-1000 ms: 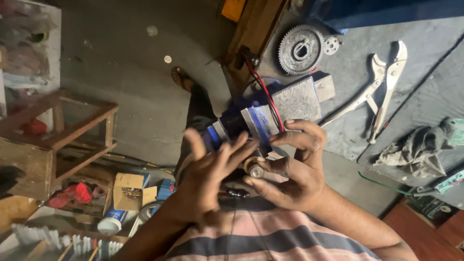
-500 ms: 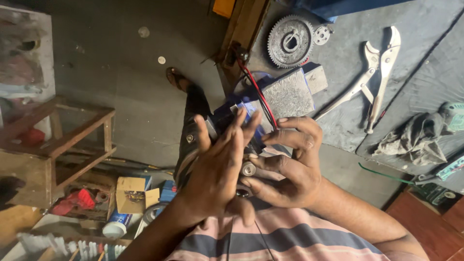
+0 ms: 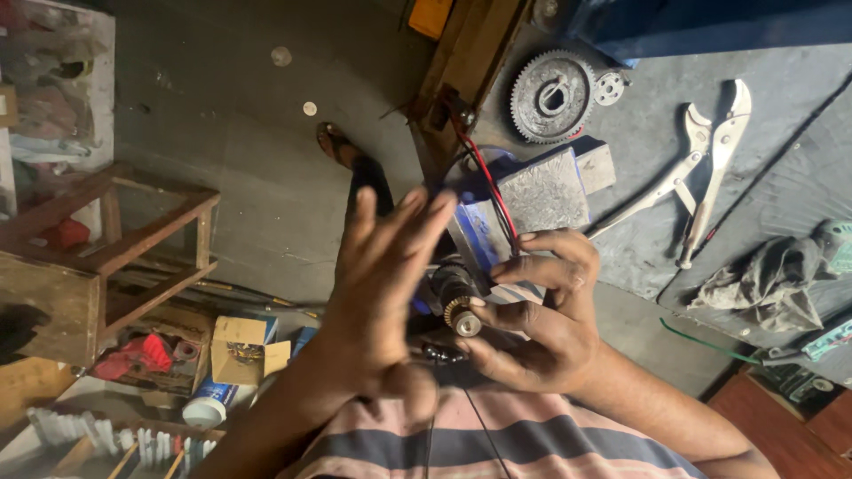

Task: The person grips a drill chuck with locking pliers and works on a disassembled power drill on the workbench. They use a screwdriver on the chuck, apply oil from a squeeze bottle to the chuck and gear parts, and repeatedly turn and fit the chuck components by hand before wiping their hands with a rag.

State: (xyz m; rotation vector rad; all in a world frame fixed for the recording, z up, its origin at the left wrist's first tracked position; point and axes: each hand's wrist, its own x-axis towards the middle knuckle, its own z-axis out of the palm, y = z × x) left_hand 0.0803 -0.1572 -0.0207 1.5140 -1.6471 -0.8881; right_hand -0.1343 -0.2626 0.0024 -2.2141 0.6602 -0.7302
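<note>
Compared with half a second ago, I see my left hand (image 3: 386, 293) lifted a little off the part, its fingers (image 3: 417, 217) now spread and straight instead of laid over it. That uncovers the small motor armature (image 3: 460, 297) with its brass-coloured toothed end (image 3: 461, 315), which was mostly hidden before. My right hand (image 3: 541, 310) has kept its place: its fingers (image 3: 524, 266) and thumb pinch the armature from the right side, the toothed end pointing up toward the camera. The part sits just above my striped shirt (image 3: 497, 443), near the middle of the view.

Just behind the hands, a grey metal block (image 3: 546, 191) rests at the near edge of the tabletop (image 3: 648, 239), with red and black wires (image 3: 484, 177) running past it from the wooden post (image 3: 461, 66). Farther right lie a large gear (image 3: 552, 96) and locking pliers (image 3: 701, 164), well apart from the hands, and a crumpled rag (image 3: 763, 275) near the right edge. To the left, bare floor (image 3: 257, 151) leaves open room; a wooden stool (image 3: 106, 257) and a small cardboard box (image 3: 238, 350) stand beyond it.
</note>
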